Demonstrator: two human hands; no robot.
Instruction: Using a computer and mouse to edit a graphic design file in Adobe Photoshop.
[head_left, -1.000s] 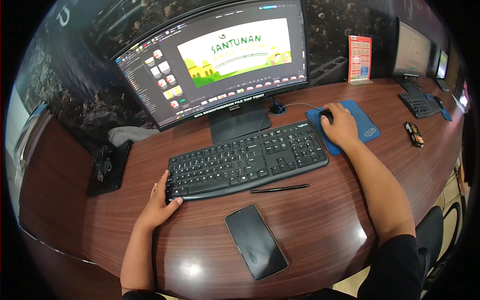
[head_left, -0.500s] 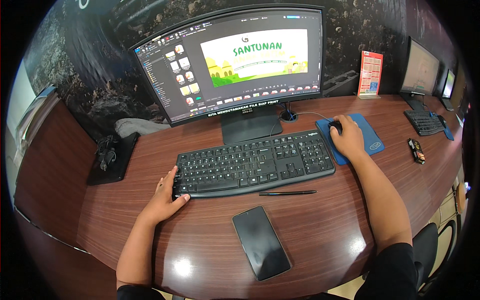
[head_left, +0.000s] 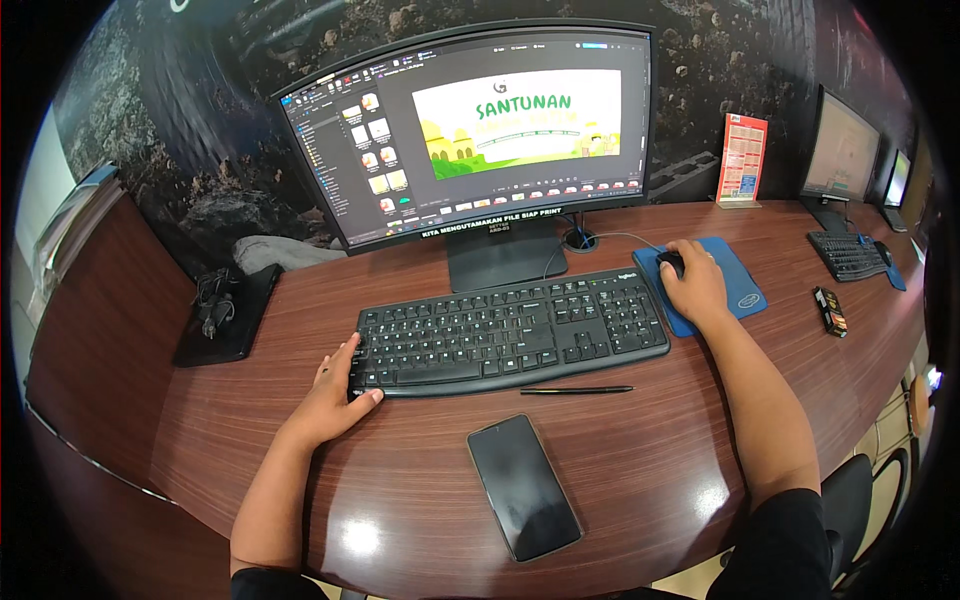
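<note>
Hands at keyboard and mouse.
The right hand covers the mouse, fingers curled over it; left hand's loosely spread fingers touch the keyboard's left edge.

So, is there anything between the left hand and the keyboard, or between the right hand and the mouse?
Nothing visible. The left hand rests on the desk with its fingers at the left end of the keyboard. The right hand lies directly on the mouse, on the blue mouse pad.

Left grip rests flat, fingers spread; right grip cupped, palm down.
</note>
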